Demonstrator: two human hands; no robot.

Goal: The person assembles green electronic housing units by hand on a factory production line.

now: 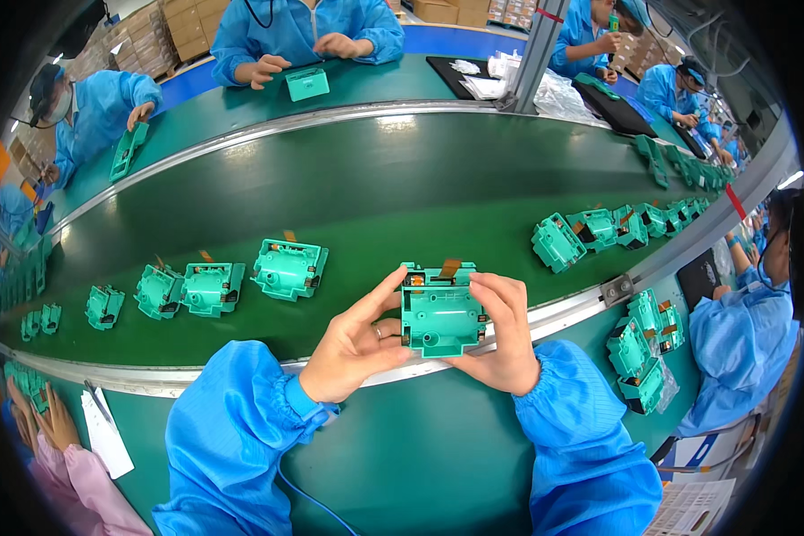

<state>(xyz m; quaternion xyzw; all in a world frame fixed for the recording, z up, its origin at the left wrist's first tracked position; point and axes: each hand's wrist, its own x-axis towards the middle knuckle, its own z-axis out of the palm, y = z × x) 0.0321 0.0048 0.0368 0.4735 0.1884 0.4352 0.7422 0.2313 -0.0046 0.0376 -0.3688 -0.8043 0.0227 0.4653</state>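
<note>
Between my two hands I hold a green plastic housing (pixel 444 317) by its left and right sides, over the metal rail at the near edge of the conveyor belt. Its open inner side faces me, and an orange-brown flat ribbon cable (pixel 450 267) sticks up from its top edge. My left hand (pixel 355 344) grips the left side, fingers and thumb closed against it. On the right side, my right hand (pixel 506 335) presses with fingers at the top corner and thumb below. A blue wrist band (pixel 302 398) with a cord circles my left wrist.
Several like green housings (pixel 290 269) lie on the green belt (pixel 348 196) at left, and more (pixel 558 243) at right. A stack of housings (pixel 632 347) rests on my bench's right side. Paper (pixel 107 433) lies at left. Co-workers in blue (pixel 308 36) sit across the belt.
</note>
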